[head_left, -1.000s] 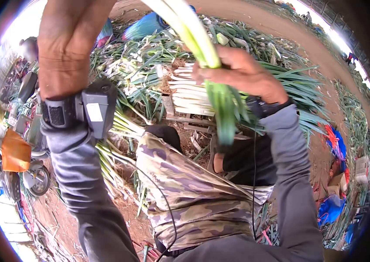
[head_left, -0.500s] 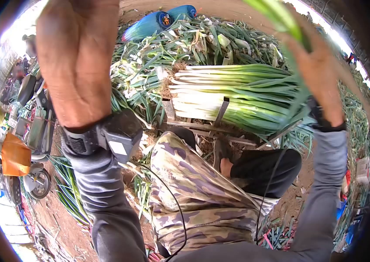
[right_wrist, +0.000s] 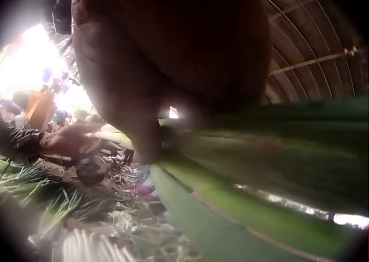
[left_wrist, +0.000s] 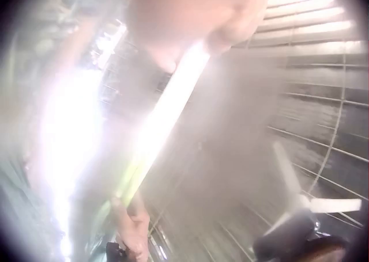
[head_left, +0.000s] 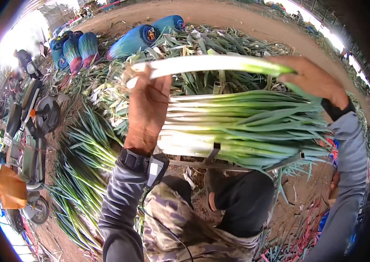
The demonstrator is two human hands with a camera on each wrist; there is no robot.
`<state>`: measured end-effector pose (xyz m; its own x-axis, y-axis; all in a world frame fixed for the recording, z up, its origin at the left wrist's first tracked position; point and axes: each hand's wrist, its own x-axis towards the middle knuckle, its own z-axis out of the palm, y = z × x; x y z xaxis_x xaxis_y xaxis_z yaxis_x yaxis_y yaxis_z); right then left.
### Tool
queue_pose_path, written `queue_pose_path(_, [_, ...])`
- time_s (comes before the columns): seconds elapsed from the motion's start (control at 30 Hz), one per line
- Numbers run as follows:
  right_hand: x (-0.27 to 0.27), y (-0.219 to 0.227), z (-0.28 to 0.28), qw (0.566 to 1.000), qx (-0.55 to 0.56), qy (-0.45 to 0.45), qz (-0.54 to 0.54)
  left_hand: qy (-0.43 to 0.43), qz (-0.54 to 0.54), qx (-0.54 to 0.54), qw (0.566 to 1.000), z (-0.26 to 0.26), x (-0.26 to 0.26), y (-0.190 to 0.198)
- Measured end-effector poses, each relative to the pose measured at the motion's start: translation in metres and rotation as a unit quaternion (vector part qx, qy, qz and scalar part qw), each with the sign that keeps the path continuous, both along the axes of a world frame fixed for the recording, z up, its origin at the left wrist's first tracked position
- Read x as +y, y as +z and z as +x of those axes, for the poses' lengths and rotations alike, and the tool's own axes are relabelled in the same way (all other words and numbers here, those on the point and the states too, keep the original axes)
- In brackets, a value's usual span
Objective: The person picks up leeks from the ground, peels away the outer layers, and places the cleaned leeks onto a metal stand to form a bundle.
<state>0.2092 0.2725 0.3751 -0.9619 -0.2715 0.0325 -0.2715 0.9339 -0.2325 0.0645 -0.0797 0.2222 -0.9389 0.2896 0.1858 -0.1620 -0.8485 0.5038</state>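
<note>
A long green onion (head_left: 211, 64) is stretched nearly level over the pile, white root end at left, green leaves at right. My left hand (head_left: 145, 115) holds it near the roots, palm turned up. At the green end, my right hand (head_left: 318, 78) grips the stalk, and broad leaves (right_wrist: 248, 198) fan out below that hand in the right wrist view. Beneath the stalk, many green onions (head_left: 237, 124) lie side by side on a low metal rack (head_left: 213, 153), white ends to the left. The left wrist view is hazy, with the stalk (left_wrist: 164, 121) running between both hands.
Loose green onions (head_left: 75, 179) lie on the ground at left. Peeled leaves (head_left: 220, 41) heap up behind the rack. Blue net-wrapped bundles (head_left: 134, 41) stand farther back. A parked motorbike (head_left: 32, 126) and an orange bag (head_left: 12, 187) are at the far left.
My left hand has come down from the upper left to the root end. My right hand has moved right, and the stalk has swung from steep to nearly level. The head view has shifted.
</note>
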Motion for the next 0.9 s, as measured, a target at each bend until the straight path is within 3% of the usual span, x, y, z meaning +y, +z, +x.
queue_pose_path(0.13, [0.035,-0.067,-0.088,0.993,-0.110,-0.033,0.007,-0.040,-0.081,-0.029,0.996,-0.069,0.026,-0.084])
queue_pose_path(0.2, [0.045,-0.094,-0.118,0.986,-0.158,-0.043,-0.030,-0.029,-0.210,-0.004,0.977,-0.088,0.036,-0.104])
queue_pose_path(0.27, [0.051,-0.113,-0.135,0.973,-0.212,-0.045,-0.076,-0.060,-0.480,0.139,0.864,-0.098,0.033,-0.118])
queue_pose_path(0.3, [0.053,-0.122,-0.144,0.964,-0.241,-0.043,-0.105,0.012,-0.574,0.286,0.767,-0.115,0.040,-0.148])
queue_pose_path(0.33, [0.056,-0.130,-0.150,0.953,-0.270,-0.041,-0.134,0.044,-0.647,0.333,0.684,-0.118,0.047,-0.161])
queue_pose_path(0.4, [0.060,-0.148,-0.156,0.946,-0.288,-0.030,-0.147,0.018,-0.685,0.341,0.644,-0.111,0.057,-0.184])
queue_pose_path(0.43, [0.063,-0.159,-0.160,0.942,-0.295,-0.023,-0.159,0.078,-0.690,0.439,0.570,-0.107,0.060,-0.189])
queue_pose_path(0.47, [0.065,-0.167,-0.163,0.938,-0.302,-0.014,-0.171,0.107,-0.689,0.470,0.541,-0.104,0.058,-0.192])
queue_pose_path(0.53, [0.069,-0.183,-0.167,0.934,-0.314,-0.012,-0.169,0.075,-0.688,0.467,0.549,-0.104,0.055,-0.191])
queue_pose_path(0.6, [0.071,-0.197,-0.175,0.938,-0.308,-0.012,-0.162,0.097,-0.688,0.475,0.540,-0.105,0.056,-0.196])
queue_pose_path(0.73, [0.051,-0.190,-0.179,0.946,-0.312,-0.064,-0.058,0.107,-0.670,0.481,0.556,-0.105,0.056,-0.196])
queue_pose_path(0.9, [0.056,-0.213,-0.175,0.976,-0.214,-0.028,0.005,0.098,-0.660,0.478,0.570,-0.106,0.050,-0.195])
